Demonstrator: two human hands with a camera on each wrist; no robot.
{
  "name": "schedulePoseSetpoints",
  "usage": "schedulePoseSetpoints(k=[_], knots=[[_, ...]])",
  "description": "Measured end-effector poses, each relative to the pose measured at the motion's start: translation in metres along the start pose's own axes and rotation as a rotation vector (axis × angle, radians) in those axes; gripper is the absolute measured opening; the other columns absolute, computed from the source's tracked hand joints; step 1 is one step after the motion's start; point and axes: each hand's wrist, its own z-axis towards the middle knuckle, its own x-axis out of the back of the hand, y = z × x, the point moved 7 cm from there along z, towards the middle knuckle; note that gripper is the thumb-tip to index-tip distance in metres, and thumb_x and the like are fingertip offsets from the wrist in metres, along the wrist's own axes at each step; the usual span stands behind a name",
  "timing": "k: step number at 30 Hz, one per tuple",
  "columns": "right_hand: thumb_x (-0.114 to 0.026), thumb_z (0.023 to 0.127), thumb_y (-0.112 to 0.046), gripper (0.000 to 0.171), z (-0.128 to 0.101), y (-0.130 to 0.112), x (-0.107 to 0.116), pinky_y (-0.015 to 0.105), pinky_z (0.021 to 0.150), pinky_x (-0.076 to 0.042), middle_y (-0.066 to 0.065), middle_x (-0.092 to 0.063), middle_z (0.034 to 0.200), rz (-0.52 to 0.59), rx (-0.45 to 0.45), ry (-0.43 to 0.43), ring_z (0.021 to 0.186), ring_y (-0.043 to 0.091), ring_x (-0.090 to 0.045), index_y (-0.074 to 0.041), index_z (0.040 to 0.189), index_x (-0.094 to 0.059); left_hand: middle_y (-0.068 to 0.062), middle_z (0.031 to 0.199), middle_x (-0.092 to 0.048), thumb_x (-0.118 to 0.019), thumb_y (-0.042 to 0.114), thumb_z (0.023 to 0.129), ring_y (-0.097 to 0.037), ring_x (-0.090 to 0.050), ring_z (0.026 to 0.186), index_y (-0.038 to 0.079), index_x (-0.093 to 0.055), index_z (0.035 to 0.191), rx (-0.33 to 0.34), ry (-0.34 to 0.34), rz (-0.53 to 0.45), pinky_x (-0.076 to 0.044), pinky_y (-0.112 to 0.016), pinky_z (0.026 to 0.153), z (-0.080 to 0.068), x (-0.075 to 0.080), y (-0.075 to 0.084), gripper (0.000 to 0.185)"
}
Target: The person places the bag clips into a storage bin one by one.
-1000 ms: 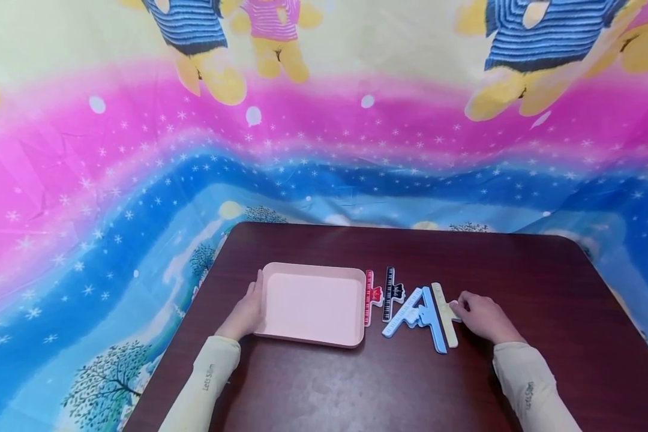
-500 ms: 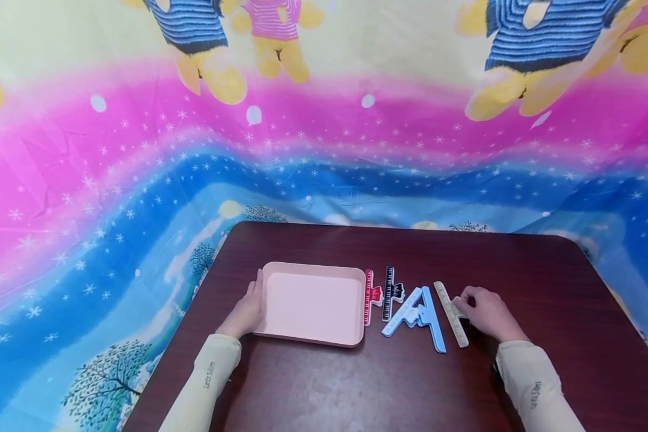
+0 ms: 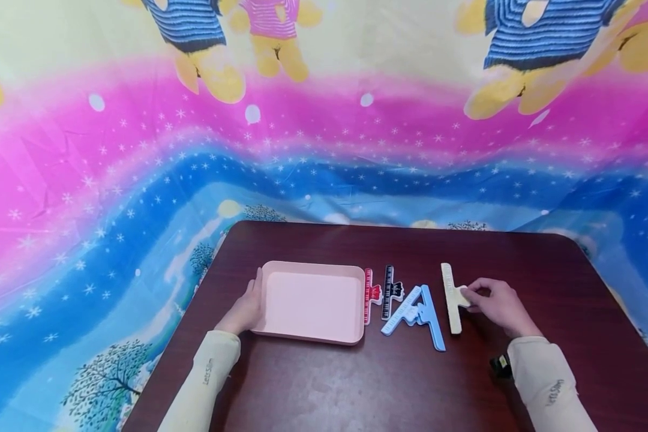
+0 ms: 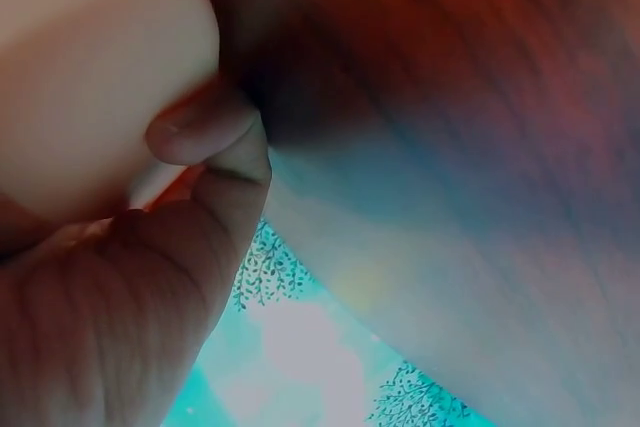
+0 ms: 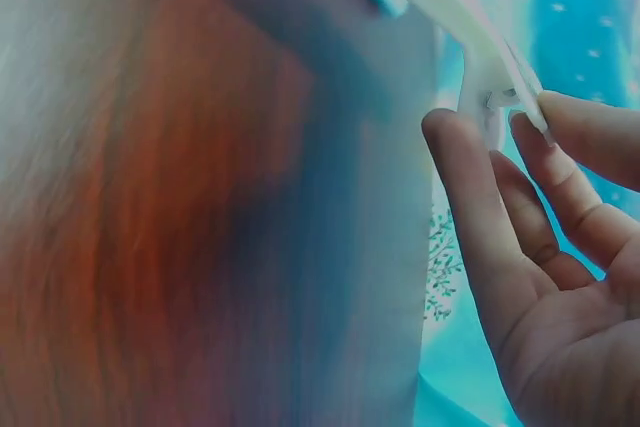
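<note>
My right hand point(image 3: 504, 305) pinches the short handle of a pale yellow bar clip point(image 3: 450, 300) between thumb and fingers. In the right wrist view the clip point(image 5: 480, 37) appears lifted off the table. My left hand point(image 3: 246, 307) rests against the left wall of a shallow pink tray point(image 3: 310, 339), fingers lying straight along it; the left wrist view shows the thumb touching the tray's outside point(image 4: 100, 97). Left of the yellow clip, two light blue clips point(image 3: 433, 321) lie overlapped. Beyond them are a black clip point(image 3: 387, 294) and a red clip point(image 3: 368, 300) with piano-key prints.
The dark brown table point(image 3: 324, 390) has rounded far corners. A printed cloth point(image 3: 324, 138) hangs behind it and down its left side. The red clip lies right beside the tray's right wall. A small black device point(image 3: 500, 365) sits at the right wrist.
The right hand has pulled the pale yellow clip away from the blue ones, turned it, and raised it slightly to the right. The left hand and tray have stayed put.
</note>
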Motion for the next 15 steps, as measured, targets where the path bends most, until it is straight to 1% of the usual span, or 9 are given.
schedulePoseSetpoints(k=[2,3,5,9,10,12,15], knots=[[-0.063,0.105,-0.026,0.036,0.0002,-0.0017,0.0005,0.044,0.084,-0.063,0.030,-0.062,0.121,0.084,-0.012,-0.009,0.088,0.024,-0.076,0.008,0.117,-0.066,-0.044,0.151,-0.033,-0.037,-0.003,0.104,-0.053,-0.065,0.106,-0.011,-0.004,0.161,-0.004,-0.005,-0.014,-0.055,-0.060,0.091,0.0002,0.0004,0.0003,0.067],[-0.063,0.105,-0.026,0.037,0.0004,-0.0027,0.0010,0.043,0.084,-0.063,0.031,-0.060,0.123,0.115,-0.017,-0.013,0.089,0.025,-0.076,0.009,0.118,-0.065,-0.044,0.150,-0.034,-0.034,0.001,0.105,-0.051,-0.066,0.106,-0.010,-0.001,0.161,-0.024,0.007,-0.002,-0.055,-0.059,0.090,0.0023,-0.0026,-0.0030,0.066],[-0.063,0.105,-0.027,0.041,0.0011,-0.0043,0.0021,0.040,0.084,-0.063,0.032,-0.058,0.127,0.161,-0.023,-0.018,0.089,0.025,-0.076,0.011,0.119,-0.063,-0.045,0.151,-0.032,-0.032,0.001,0.106,-0.052,-0.064,0.111,-0.010,-0.001,0.161,-0.023,-0.001,-0.008,-0.054,-0.060,0.094,0.0031,-0.0026,-0.0031,0.065],[-0.064,0.104,-0.031,0.046,0.0021,-0.0058,0.0041,0.036,0.084,-0.063,0.032,-0.057,0.131,0.194,-0.042,-0.025,0.090,0.024,-0.077,0.011,0.122,-0.062,-0.045,0.153,-0.030,-0.033,0.000,0.106,-0.052,-0.062,0.118,-0.010,0.000,0.161,-0.017,-0.019,0.004,-0.054,-0.058,0.097,0.0048,-0.0032,-0.0033,0.066],[-0.065,0.104,-0.031,0.047,0.0021,-0.0056,0.0043,0.035,0.084,-0.063,0.032,-0.057,0.132,0.200,-0.048,-0.028,0.090,0.023,-0.078,0.012,0.123,-0.062,-0.045,0.154,-0.028,-0.035,-0.003,0.104,-0.053,-0.060,0.121,-0.011,-0.001,0.161,0.005,-0.039,-0.010,-0.052,-0.059,0.100,0.0029,-0.0006,-0.0003,0.066],[-0.065,0.104,-0.032,0.048,0.0017,-0.0043,0.0041,0.034,0.084,-0.063,0.032,-0.057,0.132,0.208,-0.059,-0.033,0.090,0.023,-0.078,0.012,0.124,-0.062,-0.044,0.154,-0.029,-0.036,-0.003,0.104,-0.051,-0.063,0.117,-0.011,0.000,0.161,0.007,-0.048,0.003,-0.054,-0.057,0.097,0.0031,-0.0018,-0.0009,0.068],[-0.065,0.104,-0.031,0.048,0.0009,-0.0017,0.0025,0.034,0.085,-0.063,0.032,-0.057,0.132,0.228,-0.074,-0.039,0.089,0.021,-0.077,0.012,0.124,-0.062,-0.044,0.153,-0.031,-0.037,-0.004,0.102,-0.049,-0.065,0.111,-0.012,-0.001,0.160,-0.004,-0.042,0.008,-0.055,-0.057,0.094,0.0027,-0.0025,-0.0004,0.069]])
